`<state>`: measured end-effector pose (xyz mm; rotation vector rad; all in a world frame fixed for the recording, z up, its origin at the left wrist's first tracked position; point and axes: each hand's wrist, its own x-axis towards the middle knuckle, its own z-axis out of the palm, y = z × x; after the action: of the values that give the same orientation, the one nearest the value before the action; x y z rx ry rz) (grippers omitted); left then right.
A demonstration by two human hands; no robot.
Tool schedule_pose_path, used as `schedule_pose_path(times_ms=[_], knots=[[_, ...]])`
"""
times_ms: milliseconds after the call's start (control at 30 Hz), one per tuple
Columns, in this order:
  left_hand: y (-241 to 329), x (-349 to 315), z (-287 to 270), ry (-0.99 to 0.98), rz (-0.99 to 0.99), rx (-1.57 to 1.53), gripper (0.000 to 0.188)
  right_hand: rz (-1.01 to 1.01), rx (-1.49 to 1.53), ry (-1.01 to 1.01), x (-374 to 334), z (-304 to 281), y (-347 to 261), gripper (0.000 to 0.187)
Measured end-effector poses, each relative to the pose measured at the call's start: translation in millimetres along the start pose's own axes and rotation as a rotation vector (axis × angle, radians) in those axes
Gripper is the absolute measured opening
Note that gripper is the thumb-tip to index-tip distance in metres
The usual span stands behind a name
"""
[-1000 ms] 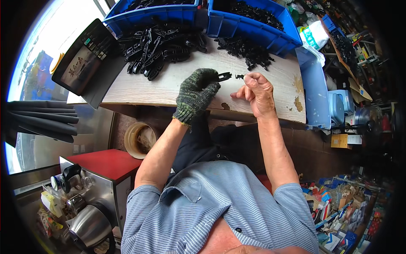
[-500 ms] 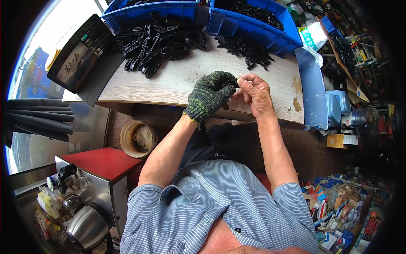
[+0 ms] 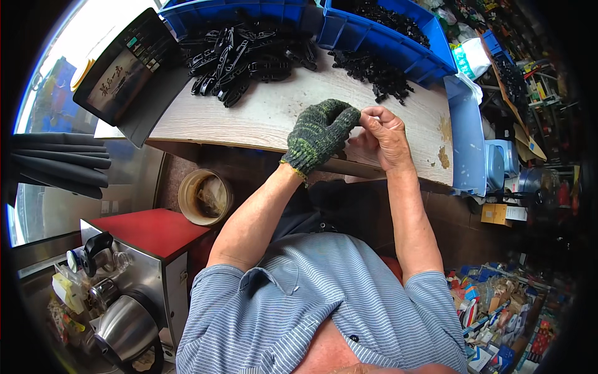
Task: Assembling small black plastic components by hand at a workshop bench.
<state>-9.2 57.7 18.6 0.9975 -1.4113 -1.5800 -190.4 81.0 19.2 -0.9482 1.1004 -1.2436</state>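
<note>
My left hand (image 3: 319, 134), in a dark green knitted glove, is closed over the near part of the worktable (image 3: 274, 124). Its thumb and fingers pinch together around a small black part that the glove now hides. Close against it, my bare right hand (image 3: 387, 140) is also closed, thumb against forefinger, its tips meeting the gloved fingertips. What the right fingers hold, if anything, is hidden. Beyond my hands lies a heap of small black plastic pieces (image 3: 377, 78). Farther left is a pile of long black plastic parts (image 3: 240, 59).
Two blue crates, a left one (image 3: 249, 14) and a right one (image 3: 430, 55), line the table's back. A propped tablet (image 3: 115, 78) stands at left, a pale blue bin (image 3: 467, 137) at right. Below are a bucket (image 3: 187, 196) and a red-topped cabinet (image 3: 146, 230) near a steel kettle (image 3: 128, 330).
The gloved hand has rolled over, and the small black part that showed between the fingertips is now out of sight. My right hand stays against it. The whole view has shifted slightly.
</note>
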Motion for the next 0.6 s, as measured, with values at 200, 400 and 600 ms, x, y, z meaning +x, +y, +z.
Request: schedule_pose_path(times_ms=[200, 400, 600], knots=[[-6.4, 3.1, 0.6, 0.084, 0.004, -0.027, 0.029, -0.027, -0.059, 0.027, -1.6, 7.8, -4.2, 0.016], [0.3, -5.0, 1.8, 0.162, -0.007, -0.156, 0.027, 0.106, -0.177, 0.047, 1.5, 12.2, -13.2, 0.035], [-8.1, -4.8, -2.3, 0.087, 0.072, -0.166, 0.019, 0.035, -0.288, 0.055, -1.5, 18.5, -5.5, 0.041]])
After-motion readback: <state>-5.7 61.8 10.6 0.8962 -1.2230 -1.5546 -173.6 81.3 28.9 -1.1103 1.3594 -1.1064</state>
